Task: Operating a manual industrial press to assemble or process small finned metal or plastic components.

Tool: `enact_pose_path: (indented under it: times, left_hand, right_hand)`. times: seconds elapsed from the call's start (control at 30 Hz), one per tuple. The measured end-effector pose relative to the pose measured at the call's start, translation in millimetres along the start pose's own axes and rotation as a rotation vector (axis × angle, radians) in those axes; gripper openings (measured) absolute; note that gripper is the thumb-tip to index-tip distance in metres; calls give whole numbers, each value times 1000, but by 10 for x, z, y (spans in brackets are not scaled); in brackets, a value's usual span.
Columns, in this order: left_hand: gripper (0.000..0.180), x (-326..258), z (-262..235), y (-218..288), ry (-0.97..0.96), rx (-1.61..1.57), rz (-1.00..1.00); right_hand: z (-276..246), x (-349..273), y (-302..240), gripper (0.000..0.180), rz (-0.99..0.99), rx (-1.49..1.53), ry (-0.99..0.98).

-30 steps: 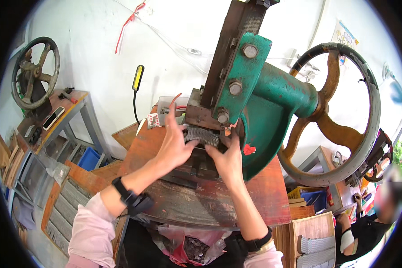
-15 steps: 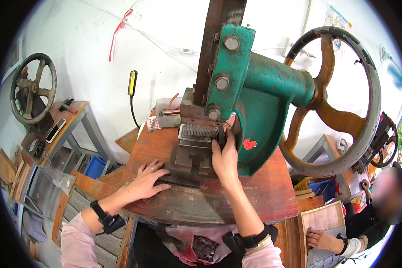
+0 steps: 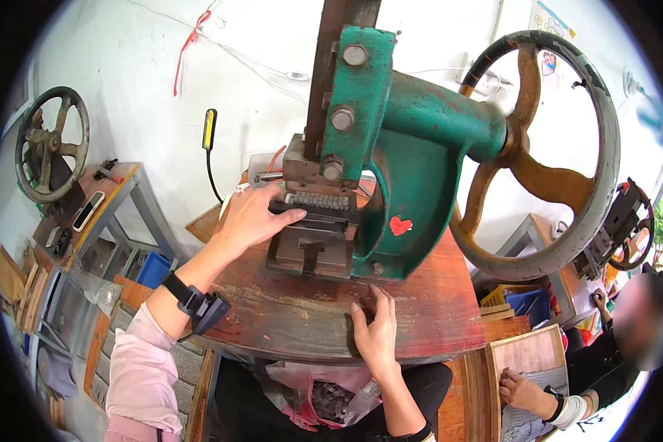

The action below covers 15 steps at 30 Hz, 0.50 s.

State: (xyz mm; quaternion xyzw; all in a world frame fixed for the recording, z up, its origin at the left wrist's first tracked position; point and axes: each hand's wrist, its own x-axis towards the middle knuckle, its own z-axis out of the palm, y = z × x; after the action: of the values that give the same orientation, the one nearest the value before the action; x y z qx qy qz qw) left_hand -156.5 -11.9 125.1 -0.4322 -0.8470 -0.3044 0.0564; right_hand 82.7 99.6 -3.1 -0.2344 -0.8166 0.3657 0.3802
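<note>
A green hand press [image 3: 420, 199] stands on the wooden table in front of me. Under its ram sits a toothed metal die [image 3: 318, 200] on a dark slotted base [image 3: 309, 250]. My left hand [image 3: 252, 215] is closed at the die's left side. Thumb and fingers pinch one end of a dark flat strip [image 3: 318, 214], which lies along the die's front. Lower down, my right hand [image 3: 378, 331] rests at the near part of the table, fingers apart, holding nothing that I can see.
A large handwheel [image 3: 610, 147] juts out at the press's right. An open bag of dark pieces [image 3: 331, 401] lies below the table edge. At lower right, another person's hand [image 3: 527, 394] works at a wooden tray [image 3: 527, 353]. Grey strips [image 3: 125, 368] fill a tray at left.
My left hand has lifted the dark strip off the table front up to the die. My right hand has left the die's right side and come down to the near table.
</note>
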Motion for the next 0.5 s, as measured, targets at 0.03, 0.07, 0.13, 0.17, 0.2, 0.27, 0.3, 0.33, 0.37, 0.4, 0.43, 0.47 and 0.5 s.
enact_pose_path:
  times: [0.03,0.07,0.13,0.17,0.2,0.27,0.3,0.33,0.37,0.4,0.43,0.47,0.5]
  left_hand:
    - [55,15,7,28,1,54,-14]
    - [63,-1,53,56,6,142,-48]
    - [63,16,143,84,-59,235,-70]
    - [64,28,187,90,-118,325,-93]
    - [61,31,244,98,-167,313,-90]
    - [59,20,356,60,-105,311,-68]
    - [57,11,375,55,-45,303,-42]
    - [57,14,346,84,-46,302,-39]
    - [58,14,282,113,-86,310,-82]
    - [60,18,249,131,-127,317,-126]
    - [60,15,244,121,-127,316,-125]
    - [61,12,246,106,-128,266,-107]
    - [62,9,245,93,-130,214,-89]
  right_hand:
    - [-16,-1,5,47,7,0,3]
    - [-31,4,4,45,13,32,2]
    - [-44,2,14,42,20,73,-1]
    - [-42,-1,20,39,6,73,4]
    - [-40,-9,24,36,-8,74,9]
    - [-39,-13,15,34,-12,82,13]
    - [-36,-16,7,33,-15,82,17]
    - [-41,-18,18,33,-14,81,20]
    - [-42,-21,33,31,-16,86,16]
    - [-53,-22,43,30,-18,89,11]
    - [-58,-26,40,30,-19,88,12]
    - [-68,-21,36,30,-35,102,6]
    - [-82,-11,30,30,-51,114,-1]
